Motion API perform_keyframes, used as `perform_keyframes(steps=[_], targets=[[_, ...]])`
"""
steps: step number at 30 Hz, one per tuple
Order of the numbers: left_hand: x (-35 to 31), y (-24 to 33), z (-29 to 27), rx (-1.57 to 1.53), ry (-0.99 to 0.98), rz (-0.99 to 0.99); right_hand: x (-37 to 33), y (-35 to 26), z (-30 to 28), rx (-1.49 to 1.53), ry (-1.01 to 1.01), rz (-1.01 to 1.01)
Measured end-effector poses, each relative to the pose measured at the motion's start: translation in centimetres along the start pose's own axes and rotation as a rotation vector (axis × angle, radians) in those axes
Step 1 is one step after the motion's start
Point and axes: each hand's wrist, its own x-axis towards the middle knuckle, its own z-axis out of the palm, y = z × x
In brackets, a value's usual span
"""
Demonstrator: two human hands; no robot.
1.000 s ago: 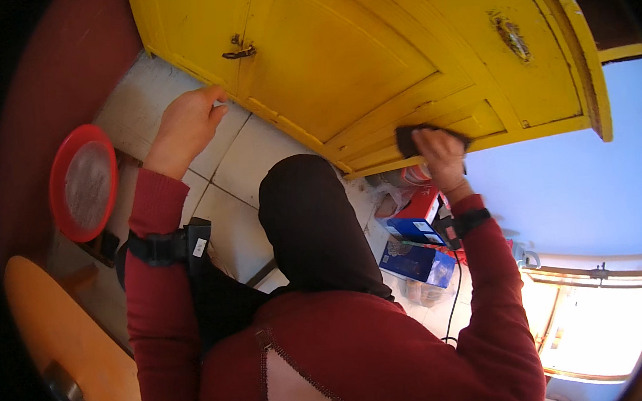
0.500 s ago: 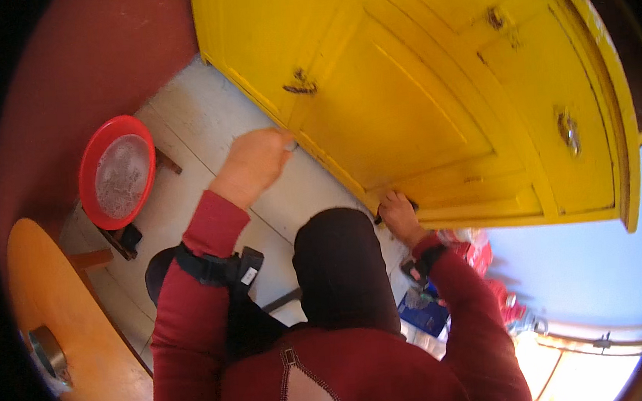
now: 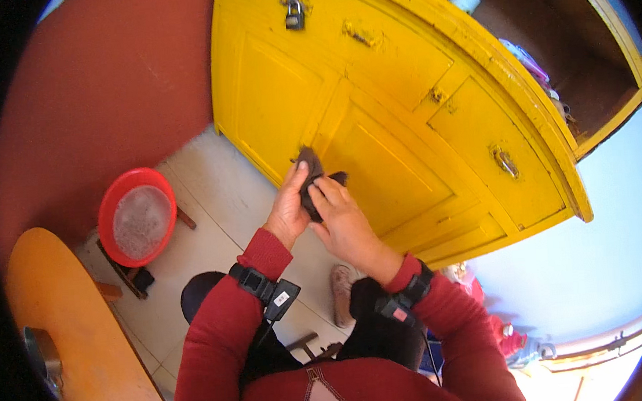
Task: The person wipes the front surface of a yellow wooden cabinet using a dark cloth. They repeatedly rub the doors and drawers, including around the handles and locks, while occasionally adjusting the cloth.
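Clamping a dark cloth [image 3: 307, 173] between left hand [image 3: 286, 211] and right hand [image 3: 344, 220], fingers of both bent onto it, just in front of the lower edge of the yellow cabinet [image 3: 388, 163]; unable to tell whether touching the panel. Holding it well apart from the red basin [image 3: 105, 217] of suds [image 3: 142, 222], set on a wooden stool [image 3: 123, 276] to the left, and from the orange counter [image 3: 85, 310], with a metal container [image 3: 44, 353] by its left edge. Facing also a dark padlock [image 3: 294, 15], hung near the cabinet's top edge.
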Motion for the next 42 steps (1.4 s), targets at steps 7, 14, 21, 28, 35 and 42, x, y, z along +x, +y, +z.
perform_keyframes(steps=[7, 14, 21, 28, 35, 42], targets=[[3.6, 6.6, 7.5, 0.56, 0.192, 0.733, -3.9, 1.3, 3.6, 0.036, 0.054, -0.058], [8.1, -3.2, 18.3, 1.374, 0.02, 1.475, -8.2, 1.6, 8.2, 0.361, 0.151, -0.139], [11.6, -4.5, 15.7, 1.054, 0.246, 1.244, -9.2, 2.8, 4.9, 0.297, -0.063, -0.099], [7.2, -5.5, 18.5, 1.538, -0.286, 1.492, -10.8, 2.6, 5.3, 0.259, -0.351, -0.148], [4.7, -9.6, 23.2, 1.338, -0.155, 1.507, -11.2, 3.2, 11.1, 0.392, 0.137, -0.111], [6.7, -6.0, 26.1, 1.459, -0.123, 1.674, -10.5, 4.1, 9.9, 0.327, -0.126, -0.182]])
